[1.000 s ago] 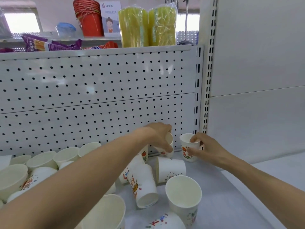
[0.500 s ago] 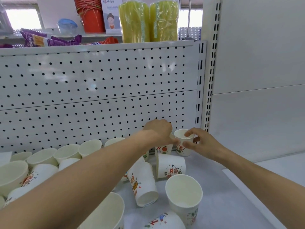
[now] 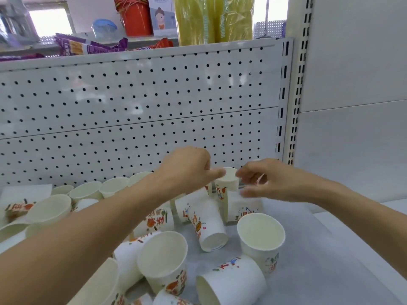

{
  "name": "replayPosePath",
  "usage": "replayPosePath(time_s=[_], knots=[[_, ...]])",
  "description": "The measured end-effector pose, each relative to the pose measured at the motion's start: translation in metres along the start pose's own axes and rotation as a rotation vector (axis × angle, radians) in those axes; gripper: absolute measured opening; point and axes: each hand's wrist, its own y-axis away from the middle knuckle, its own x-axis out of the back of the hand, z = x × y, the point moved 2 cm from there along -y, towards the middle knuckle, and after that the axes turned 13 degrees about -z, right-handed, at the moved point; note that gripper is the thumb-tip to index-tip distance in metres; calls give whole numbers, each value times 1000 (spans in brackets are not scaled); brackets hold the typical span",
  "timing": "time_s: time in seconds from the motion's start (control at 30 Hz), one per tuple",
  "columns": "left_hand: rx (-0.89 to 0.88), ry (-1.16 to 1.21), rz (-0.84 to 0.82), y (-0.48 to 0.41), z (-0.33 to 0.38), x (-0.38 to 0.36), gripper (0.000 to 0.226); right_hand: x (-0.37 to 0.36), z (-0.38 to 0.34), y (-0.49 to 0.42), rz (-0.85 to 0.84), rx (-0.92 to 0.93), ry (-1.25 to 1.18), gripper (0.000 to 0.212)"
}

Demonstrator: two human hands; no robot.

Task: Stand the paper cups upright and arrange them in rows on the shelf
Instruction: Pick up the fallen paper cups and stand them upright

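Where the white pegboard panel point(image 3: 132, 95) fills the upper and middle left of the frame, the pale shelf point(image 3: 319, 249) spreads below it toward the lower right. Paper cups point(image 3: 163, 256) are scattered over the shelf's lower centre, some upright with mouths up and some tipped on their sides. One toppled cup point(image 3: 209, 227) lies with its base toward the camera, just left of a standing cup point(image 3: 261, 232). A row of upright cups point(image 3: 88, 190) runs along the foot of the panel at middle left.

Above the panel, yellow packs point(image 3: 211, 18) and an orange bucket point(image 3: 136, 18) sit at top centre.

Near the centre, the left hand point(image 3: 189, 168) has its fingers curled under and one digit stretched to the rim of a small upright cup point(image 3: 228, 179) at the back of the shelf. Whether it grasps anything beneath cannot be told. The right hand point(image 3: 271, 181), blurred, hangs just right of that cup with fingers loosely spread, gripping nothing.
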Motion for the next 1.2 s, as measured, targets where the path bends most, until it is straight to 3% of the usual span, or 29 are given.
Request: replayPosePath(time_s=[0.1,0.2,0.33,0.67,0.83,0.93,1.2], knots=[[68,-144,-101,16,-9,-16,44,-16,-9,-10,-201,-115,129,62],[41,-87,-263,11,-25,-31,23,-26,-13,-15,-296,-116,118,62],[-6,93,-458,7,-35,-42,60,-32,-10,-20,-319,-132,186,67],[-76,158,-414,-1,-18,-57,65,-32,-5,-1,-238,-161,34,66],[17,380,-269,3,-29,-48,76,-18,11,13,70,-159,-236,63],[23,451,-224,7,-33,-51,83,-19,14,11,177,-148,-261,66],[28,394,-272,13,-34,-49,91,-30,20,8,69,-213,-199,82]])
